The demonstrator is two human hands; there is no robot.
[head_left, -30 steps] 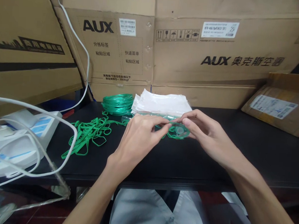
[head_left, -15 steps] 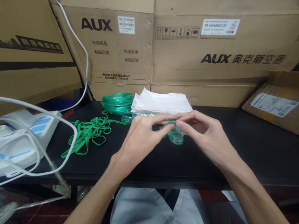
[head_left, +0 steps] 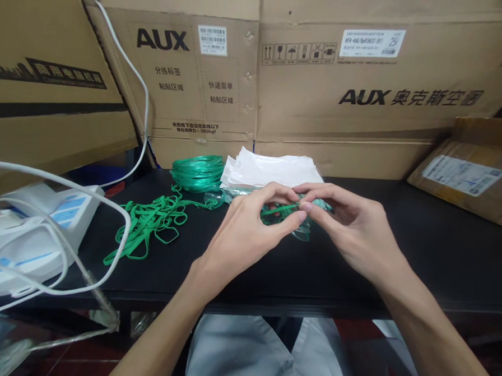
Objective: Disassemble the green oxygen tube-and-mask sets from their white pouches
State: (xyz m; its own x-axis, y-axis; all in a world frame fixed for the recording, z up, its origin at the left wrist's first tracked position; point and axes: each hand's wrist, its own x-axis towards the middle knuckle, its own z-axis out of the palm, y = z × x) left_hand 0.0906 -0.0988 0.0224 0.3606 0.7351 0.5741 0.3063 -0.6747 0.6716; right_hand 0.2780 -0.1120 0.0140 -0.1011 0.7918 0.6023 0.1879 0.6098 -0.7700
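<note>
My left hand (head_left: 258, 219) is closed, thumb and fingers pinching a flat green rubber band (head_left: 281, 209) that stretches between the two hands. My right hand (head_left: 344, 218) meets it fingertip to fingertip, closed on the band's right end. Behind and below the fingers, a coil of translucent green tubing (head_left: 302, 233) shows in part; the fingers hide most of it. Left of my hands lies a tangled heap of green rubber bands (head_left: 150, 222). A larger coil of green tubing (head_left: 197, 173) stands behind that heap.
White plastic bags (head_left: 272, 171) are stacked behind my hands on the black table (head_left: 419, 264). A white power strip (head_left: 41, 244) with looping white cable (head_left: 127, 221) sits at the left. Large cardboard boxes (head_left: 297, 112) wall the back, and a smaller carton (head_left: 466, 165) leans at the right.
My fingertips have shifted slightly right, and the rubber band now shows drawn out as a strip between my hands. Less of the tubing beneath them is visible.
</note>
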